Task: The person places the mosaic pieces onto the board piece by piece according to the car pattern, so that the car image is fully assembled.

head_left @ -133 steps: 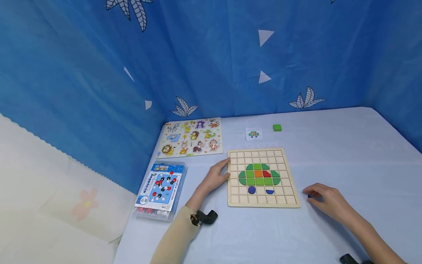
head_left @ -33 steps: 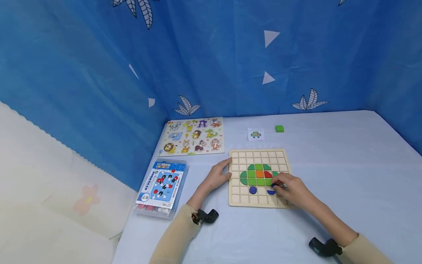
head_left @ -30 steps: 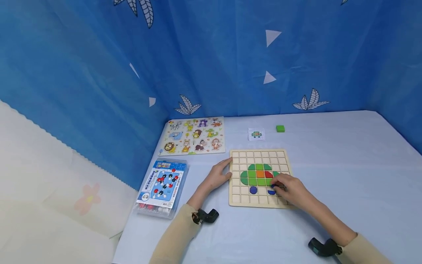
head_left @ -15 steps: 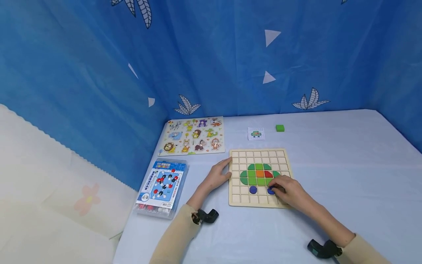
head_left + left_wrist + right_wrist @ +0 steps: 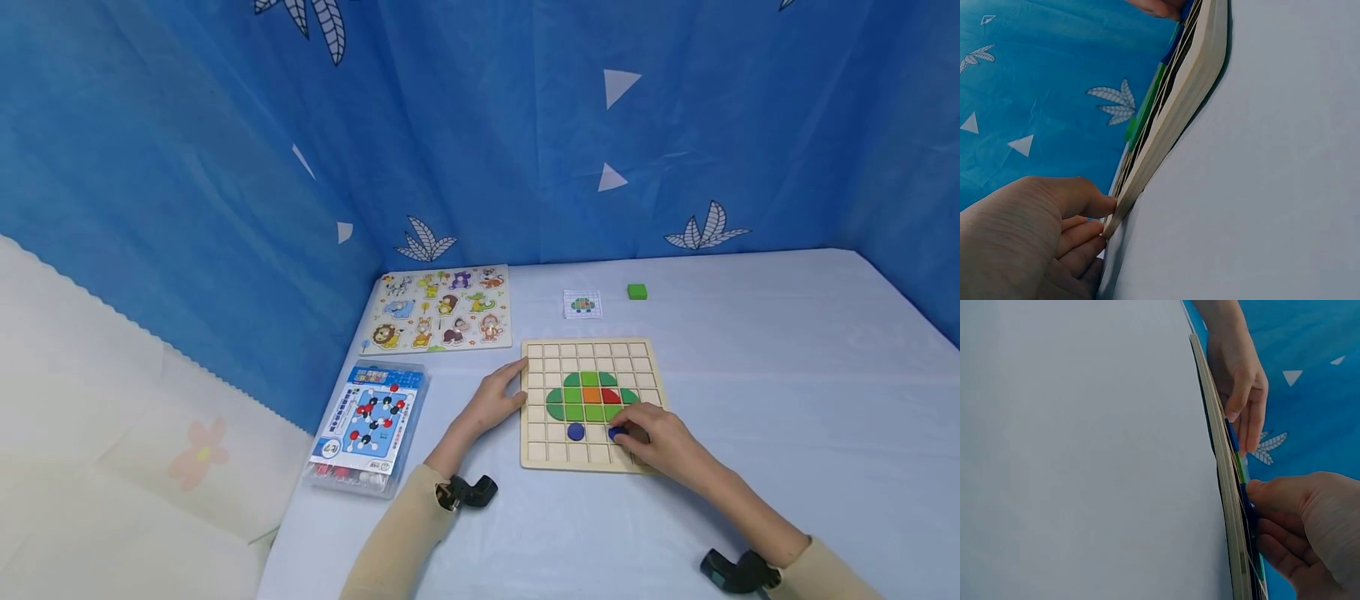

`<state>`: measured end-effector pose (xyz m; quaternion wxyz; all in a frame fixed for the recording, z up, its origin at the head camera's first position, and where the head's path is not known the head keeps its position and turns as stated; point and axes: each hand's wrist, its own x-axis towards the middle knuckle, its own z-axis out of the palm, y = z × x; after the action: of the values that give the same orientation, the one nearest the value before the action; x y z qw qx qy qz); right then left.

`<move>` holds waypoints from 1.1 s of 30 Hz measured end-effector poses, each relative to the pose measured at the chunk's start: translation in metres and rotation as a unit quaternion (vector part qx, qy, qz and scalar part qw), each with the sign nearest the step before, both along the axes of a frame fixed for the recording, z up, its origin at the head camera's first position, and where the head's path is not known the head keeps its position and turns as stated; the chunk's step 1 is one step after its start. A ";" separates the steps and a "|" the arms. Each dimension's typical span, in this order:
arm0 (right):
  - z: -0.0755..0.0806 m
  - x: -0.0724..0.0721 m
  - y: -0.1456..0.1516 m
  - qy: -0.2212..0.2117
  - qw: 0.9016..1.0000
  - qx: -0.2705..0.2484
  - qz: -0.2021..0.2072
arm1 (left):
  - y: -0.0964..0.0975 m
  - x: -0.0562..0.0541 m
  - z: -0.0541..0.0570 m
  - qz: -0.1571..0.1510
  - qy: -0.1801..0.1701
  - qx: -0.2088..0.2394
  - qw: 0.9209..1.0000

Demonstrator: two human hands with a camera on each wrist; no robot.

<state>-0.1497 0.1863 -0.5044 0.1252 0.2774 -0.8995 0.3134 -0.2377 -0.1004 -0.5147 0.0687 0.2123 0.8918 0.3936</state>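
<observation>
A wooden grid board [image 5: 534, 457] lies on the table, with green, orange and red pieces set in a car-like shape. Below them on the left is a blue round [image 5: 575, 432]. My right hand [image 5: 663, 437] pinches a blue half-round piece [image 5: 617, 432] at the board's lower right; the fingertips partly hide it. In the right wrist view, the thumb and fingers of that hand [image 5: 1310, 525] sit right at the blue at the board's edge. My left hand [image 5: 491, 402] touches the board's left edge with thumb and fingertips spread along it, also seen in the left wrist view.
Beyond the board lie a small pattern card [image 5: 582, 304] and a green block [image 5: 637, 292]. At the left are an animal puzzle board [image 5: 408, 292] and a boxed molecule model set [image 5: 367, 429]. A blue curtain [image 5: 487, 125] hangs behind the table [image 5: 787, 358].
My right hand has come from the table at the right onto the board, bringing the blue half-round piece against the other half. The left hand has stayed at the board's left edge.
</observation>
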 end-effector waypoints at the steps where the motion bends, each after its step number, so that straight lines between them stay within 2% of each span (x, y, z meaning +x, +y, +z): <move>1: 0.000 0.000 0.000 0.000 1.000 0.000 -0.001 | 0.000 0.000 0.000 0.000 0.000 -0.001 1.000; 24: 0.000 0.001 -0.002 -0.005 1.000 -0.014 0.005 | 0.000 0.000 0.003 -0.001 0.000 0.002 1.000; 33: 0.000 0.000 0.000 -0.018 1.000 -0.010 0.000 | 0.000 -0.001 0.000 0.001 -0.005 0.001 1.000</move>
<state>-0.1496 0.1862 -0.5047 0.1121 0.2701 -0.8986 0.3269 -0.2385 -0.1002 -0.5148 0.0730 0.2095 0.8911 0.3958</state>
